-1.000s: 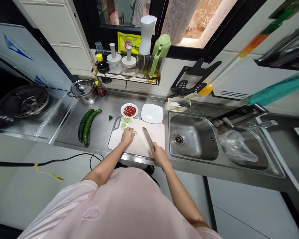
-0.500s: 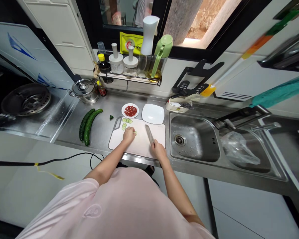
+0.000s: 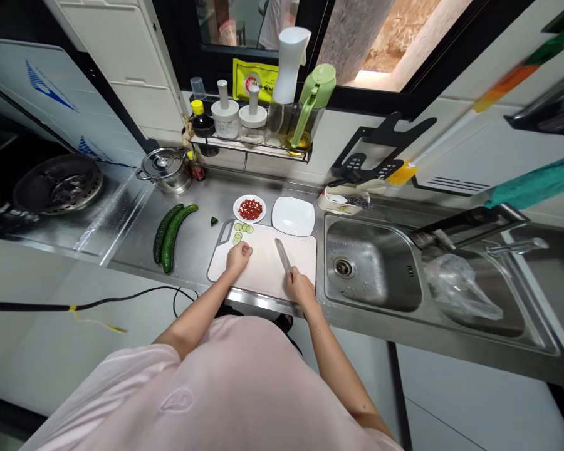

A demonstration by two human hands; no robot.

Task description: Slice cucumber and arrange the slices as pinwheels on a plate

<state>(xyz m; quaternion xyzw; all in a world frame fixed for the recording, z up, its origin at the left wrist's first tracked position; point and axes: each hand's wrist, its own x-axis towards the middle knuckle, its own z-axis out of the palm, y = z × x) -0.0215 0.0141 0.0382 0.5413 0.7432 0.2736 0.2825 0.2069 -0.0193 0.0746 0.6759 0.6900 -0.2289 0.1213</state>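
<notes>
My left hand (image 3: 237, 259) is closed over the left part of the white cutting board (image 3: 263, 275). A pale green cucumber slice (image 3: 250, 251) shows at its fingertips, partly hidden by the fingers. My right hand (image 3: 301, 287) is wrapped round the handle of a kitchen knife (image 3: 282, 255), whose blade points away from me above the right part of the board. Several cucumber slices (image 3: 243, 228) lie in overlapping rows near the board's grey handle. Two whole cucumbers (image 3: 173, 237) rest on the counter to the left, and a small dark green cucumber end (image 3: 214, 221) is nearer the board.
Behind the board stand a plate of chopped red pieces (image 3: 250, 220) and a white square plate (image 3: 293, 216). A steel sink (image 3: 376, 263) adjoins on the right. A lidded pot (image 3: 165, 172) is at back left, below a rack of bottles and jars (image 3: 251, 147).
My left hand has moved a little to the left over the board, with the slice at its fingertips. The knife in my right hand stays nearly in place. The view has shifted slightly.
</notes>
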